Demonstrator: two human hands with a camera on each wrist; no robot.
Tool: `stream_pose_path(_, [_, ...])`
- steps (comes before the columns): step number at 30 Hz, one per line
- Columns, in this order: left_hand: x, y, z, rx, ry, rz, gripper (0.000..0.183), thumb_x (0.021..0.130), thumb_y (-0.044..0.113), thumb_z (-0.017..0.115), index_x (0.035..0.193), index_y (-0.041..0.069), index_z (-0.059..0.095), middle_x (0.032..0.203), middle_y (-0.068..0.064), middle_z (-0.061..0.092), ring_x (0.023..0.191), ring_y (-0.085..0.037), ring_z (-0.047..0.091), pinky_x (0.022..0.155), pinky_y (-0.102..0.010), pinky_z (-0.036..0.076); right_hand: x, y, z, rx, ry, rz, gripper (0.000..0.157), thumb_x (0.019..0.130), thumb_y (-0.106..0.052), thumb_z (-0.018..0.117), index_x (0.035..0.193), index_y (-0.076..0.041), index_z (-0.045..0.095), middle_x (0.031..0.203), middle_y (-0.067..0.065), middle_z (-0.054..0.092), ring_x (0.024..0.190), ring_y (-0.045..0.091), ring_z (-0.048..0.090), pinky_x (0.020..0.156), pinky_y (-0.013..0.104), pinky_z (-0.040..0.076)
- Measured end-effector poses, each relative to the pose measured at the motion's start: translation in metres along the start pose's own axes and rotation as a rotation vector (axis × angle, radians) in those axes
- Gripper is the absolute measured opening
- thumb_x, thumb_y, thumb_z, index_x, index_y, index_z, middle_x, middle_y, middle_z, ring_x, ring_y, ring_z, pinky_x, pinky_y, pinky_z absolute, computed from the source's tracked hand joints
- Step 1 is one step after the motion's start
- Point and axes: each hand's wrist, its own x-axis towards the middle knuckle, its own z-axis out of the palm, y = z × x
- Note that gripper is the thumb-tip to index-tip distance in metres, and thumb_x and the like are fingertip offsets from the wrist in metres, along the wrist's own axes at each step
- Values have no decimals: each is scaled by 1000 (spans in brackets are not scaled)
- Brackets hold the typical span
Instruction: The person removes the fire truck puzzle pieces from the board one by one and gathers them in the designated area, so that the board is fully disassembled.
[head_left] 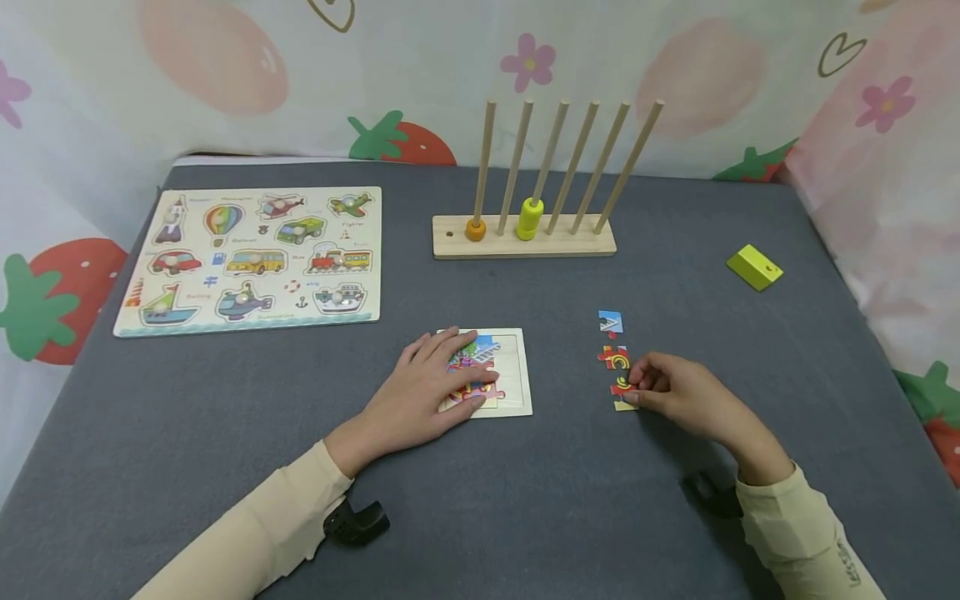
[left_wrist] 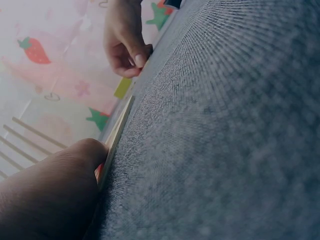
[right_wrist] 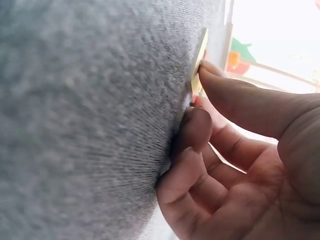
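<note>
My left hand lies with fingers spread over a small jigsaw board with a pale frame. Colourful joined pieces show between and around those fingers; part of the picture is hidden under them. To the right, my right hand pinches a red and yellow jigsaw piece at its edge between thumb and fingers. In the right wrist view the thumb presses on that piece's pale edge, close to the cloth. Above it lie another red and yellow piece and a blue piece.
A vehicle peg puzzle lies at the back left. Behind the jigsaw board stands a wooden rack with several upright rods and a few orange and yellow beads. A yellow-green block sits at the right. Grey cloth covers the table.
</note>
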Motion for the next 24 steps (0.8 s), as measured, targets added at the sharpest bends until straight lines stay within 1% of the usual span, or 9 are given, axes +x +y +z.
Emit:
stream_pose_path(3, [0, 0, 0, -19, 5, -13, 32, 95, 48, 50, 125, 42, 61, 151, -1, 36, 144, -23, 23, 111, -54, 18, 0, -1, -2, -14, -14, -9, 16, 88, -19, 70, 93, -8, 59, 78, 2, 58, 66, 15, 51, 57, 27, 42])
stream_pose_path(5, [1, -1, 0, -27, 10, -6, 32, 96, 47, 51, 125, 41, 61, 151, -2, 37, 143, -24, 25, 111, -55, 18, 1, -3, -3, -32, -17, -20, 16, 89, -21, 68, 93, -8, 60, 78, 1, 59, 65, 14, 51, 56, 28, 42])
stream_pose_path(9, [1, -2, -1, -27, 35, 2, 32, 97, 43, 50, 127, 36, 61, 149, -2, 40, 142, -25, 29, 111, -55, 20, 5, -14, -8, -65, 55, -14, 19, 93, -27, 63, 97, -9, 63, 80, 2, 63, 67, 15, 53, 58, 30, 43])
stream_pose_path(11, [1, -3, -2, -21, 52, -3, 34, 97, 42, 51, 128, 31, 61, 148, -2, 43, 141, -25, 32, 110, -54, 23, 9, -25, -11, -66, 95, -11, 22, 94, -30, 61, 98, -9, 63, 81, 4, 64, 68, 16, 54, 58, 31, 44])
stream_pose_path(13, [1, -3, -4, -17, 67, -20, 37, 96, 41, 53, 129, 25, 60, 146, -1, 45, 140, -23, 34, 110, -52, 25, 14, -38, -11, -50, 108, -34, 21, 95, -29, 60, 99, -9, 64, 83, 5, 65, 69, 17, 55, 60, 32, 45])
stream_pose_path(16, [0, -3, -5, -26, 67, -54, 42, 95, 41, 55, 129, 18, 57, 145, 0, 47, 139, -20, 36, 111, -48, 26, 24, -59, -5, -44, 82, -100, 18, 95, -27, 60, 97, -10, 64, 82, 5, 65, 65, 16, 55, 60, 32, 45])
stream_pose_path(19, [1, -3, -4, -35, 56, -91, 48, 93, 44, 57, 132, 15, 54, 147, 0, 44, 140, -18, 35, 111, -47, 27, 36, -80, 6, -59, 55, -163, 15, 94, -25, 62, 96, -11, 65, 81, 3, 64, 64, 15, 55, 61, 31, 45])
stream_pose_path(22, [1, -3, -3, -11, 59, -112, 54, 92, 47, 58, 134, 13, 53, 149, -4, 41, 142, -22, 30, 109, -51, 30, 51, -97, 18, -68, 14, -197, 16, 93, -25, 64, 97, -10, 64, 83, 1, 63, 68, 15, 54, 62, 31, 45])
stream_pose_path(24, [1, -3, -3, 15, 66, -120, 57, 91, 48, 59, 135, 12, 53, 150, -8, 39, 143, -25, 27, 105, -54, 34, 60, -106, 26, -79, -18, -204, 19, 92, -24, 65, 101, -8, 63, 87, 3, 62, 72, 16, 54, 65, 31, 46])
